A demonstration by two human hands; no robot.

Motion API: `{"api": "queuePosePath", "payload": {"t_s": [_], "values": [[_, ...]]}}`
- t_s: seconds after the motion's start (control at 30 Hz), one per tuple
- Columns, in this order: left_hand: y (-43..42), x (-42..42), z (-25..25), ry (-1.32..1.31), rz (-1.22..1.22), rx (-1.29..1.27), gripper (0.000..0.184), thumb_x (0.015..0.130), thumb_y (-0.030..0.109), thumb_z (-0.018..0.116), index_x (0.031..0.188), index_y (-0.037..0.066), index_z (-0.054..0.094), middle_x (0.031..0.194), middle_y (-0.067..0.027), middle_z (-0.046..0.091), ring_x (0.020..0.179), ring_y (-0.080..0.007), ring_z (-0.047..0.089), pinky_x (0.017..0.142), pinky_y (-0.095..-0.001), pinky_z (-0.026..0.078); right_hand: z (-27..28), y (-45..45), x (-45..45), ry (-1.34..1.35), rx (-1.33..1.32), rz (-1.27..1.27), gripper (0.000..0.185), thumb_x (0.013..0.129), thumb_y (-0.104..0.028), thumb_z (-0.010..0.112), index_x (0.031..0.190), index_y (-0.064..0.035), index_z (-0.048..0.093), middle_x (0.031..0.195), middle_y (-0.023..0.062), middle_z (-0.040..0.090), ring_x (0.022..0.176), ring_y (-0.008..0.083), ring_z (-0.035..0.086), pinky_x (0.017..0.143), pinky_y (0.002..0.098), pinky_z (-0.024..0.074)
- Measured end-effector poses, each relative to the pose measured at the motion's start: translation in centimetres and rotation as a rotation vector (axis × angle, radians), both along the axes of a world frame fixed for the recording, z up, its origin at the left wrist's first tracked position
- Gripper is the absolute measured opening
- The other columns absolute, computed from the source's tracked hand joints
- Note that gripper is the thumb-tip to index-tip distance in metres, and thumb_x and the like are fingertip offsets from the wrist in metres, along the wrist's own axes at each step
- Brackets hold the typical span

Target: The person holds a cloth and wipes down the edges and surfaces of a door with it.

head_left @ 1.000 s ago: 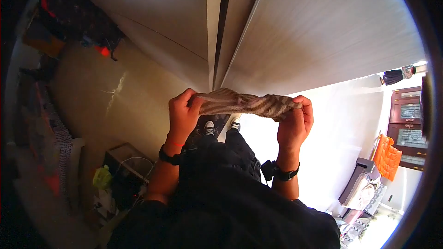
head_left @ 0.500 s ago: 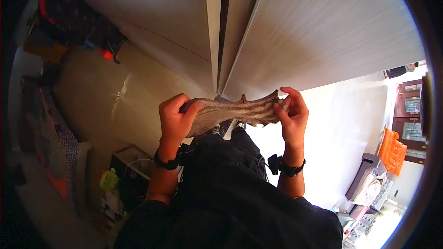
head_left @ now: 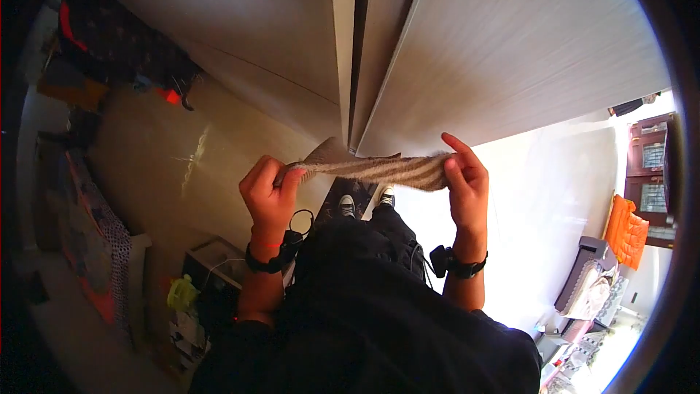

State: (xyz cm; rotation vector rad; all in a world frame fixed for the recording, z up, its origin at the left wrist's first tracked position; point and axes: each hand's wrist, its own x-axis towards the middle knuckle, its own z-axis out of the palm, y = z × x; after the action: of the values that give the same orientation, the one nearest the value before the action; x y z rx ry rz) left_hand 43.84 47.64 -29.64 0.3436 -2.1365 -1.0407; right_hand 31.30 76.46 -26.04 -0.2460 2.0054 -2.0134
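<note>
The person's left hand (head_left: 266, 188) pinches, fingers (head_left: 257, 174) curled; right hand (head_left: 468, 181) pinches, index finger (head_left: 459, 145) extended above the grip; wrists (head_left: 267, 235) below.

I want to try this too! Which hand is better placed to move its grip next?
Probably the right hand: its index finger stands clear of the striped cloth, while the left hand has its fingers curled in at the other end.

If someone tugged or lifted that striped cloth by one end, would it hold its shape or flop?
The striped cloth would probably flop, since it bunches and folds at one end. It looks thin, so it's likely light for its size. Its matt surface suggests it isn't very slippery.
</note>
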Motion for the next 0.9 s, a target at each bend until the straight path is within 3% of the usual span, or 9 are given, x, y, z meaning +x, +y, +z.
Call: {"api": "queuePosePath", "payload": {"t_s": [0.1,0.2,0.37,0.47,0.6,0.7,0.8,0.9], "values": [[0.2,-0.1,-0.7,-0.085,-0.074,0.055,0.039,0.087,0.019,0.081,0.069,0.002,0.051,0.059,-0.0108,0.045,0.051,-0.0237,0.041,0.049,-0.0349,0.035,-1.4,-0.2,-0.5,-0.154,-0.105,0.148,0.038,0.093,0.000,0.068,0.131,-0.0001,0.060,0.093,0.0028,0.069,0.082,0.0074,0.061,0.072,0.0211,0.0464],[0.8,-0.5,-0.3,-0.095,-0.169,0.130,0.039,0.089,0.020,0.079,0.069,0.002,0.050,0.057,-0.0121,0.044,0.050,-0.0240,0.039,0.050,-0.0350,0.035,-2.0,-0.4,-0.6,-0.197,-0.015,0.151,0.039,0.089,0.001,0.072,0.127,-0.0004,0.062,0.094,0.0030,0.069,0.082,0.0074,0.061,0.072,0.0214,0.0459],[0.2,0.1,-0.3,-0.232,-0.286,0.155,0.042,0.086,0.024,0.082,0.070,0.000,0.052,0.059,-0.0138,0.049,0.050,-0.0252,0.041,0.050,-0.0360,0.036,-2.1,0.0,-0.1,-0.124,0.076,0.111,0.052,0.083,0.004,0.076,0.133,-0.0011,0.062,0.088,-0.0024,0.061,0.079,0.0059,0.057,0.071,0.0217,0.0462],[-0.8,1.0,0.3,-0.364,-0.403,0.105,0.041,0.080,0.024,0.085,0.071,0.000,0.053,0.060,-0.0141,0.051,0.052,-0.0264,0.043,0.052,-0.0368,0.038,-3.2,1.1,-0.3,0.004,0.248,0.115,0.049,0.082,0.003,0.076,0.129,-0.0005,0.064,0.089,-0.0019,0.060,0.080,0.0077,0.058,0.073,0.0238,0.0480],[-1.9,1.6,1.1,-0.520,-0.500,0.080,0.035,0.075,0.020,0.087,0.076,0.000,0.058,0.067,-0.0143,0.057,0.059,-0.0285,0.052,0.058,-0.0380,0.043,-3.5,2.0,-0.3,0.289,0.599,0.085,0.035,0.083,-0.001,0.074,0.118,-0.0005,0.070,0.087,0.0084,0.069,0.080,0.0166,0.066,0.075,0.0310,0.0532],[-2.8,1.9,0.4,-0.605,-0.546,0.049,0.029,0.074,0.015,0.085,0.081,-0.001,0.062,0.075,-0.0146,0.061,0.066,-0.0300,0.059,0.063,-0.0393,0.045,-3.5,2.0,0.0,0.341,0.675,0.057,0.024,0.086,0.003,0.070,0.110,0.0019,0.068,0.086,0.0063,0.066,0.083,0.0138,0.063,0.078,0.0283,0.0521],[-4.0,2.6,-0.7,-0.655,-0.571,0.002,0.024,0.075,0.012,0.084,0.084,-0.001,0.065,0.079,-0.0141,0.064,0.070,-0.0274,0.062,0.065,-0.0385,0.047,-4.0,2.0,0.3,0.281,0.468,-0.011,0.013,0.089,0.002,0.067,0.102,0.0018,0.064,0.087,0.0052,0.065,0.082,0.0129,0.062,0.077,0.0276,0.0516],[-4.9,3.1,-1.9,-0.668,-0.585,0.049,0.022,0.077,0.010,0.082,0.087,-0.001,0.066,0.082,-0.0137,0.066,0.074,-0.0255,0.064,0.068,-0.0375,0.049,-3.3,1.9,0.7,0.327,0.432,-0.115,0.006,0.095,0.002,0.061,0.100,0.0005,0.060,0.087,0.0022,0.062,0.080,0.0101,0.059,0.074,0.0258,0.0494]]}}
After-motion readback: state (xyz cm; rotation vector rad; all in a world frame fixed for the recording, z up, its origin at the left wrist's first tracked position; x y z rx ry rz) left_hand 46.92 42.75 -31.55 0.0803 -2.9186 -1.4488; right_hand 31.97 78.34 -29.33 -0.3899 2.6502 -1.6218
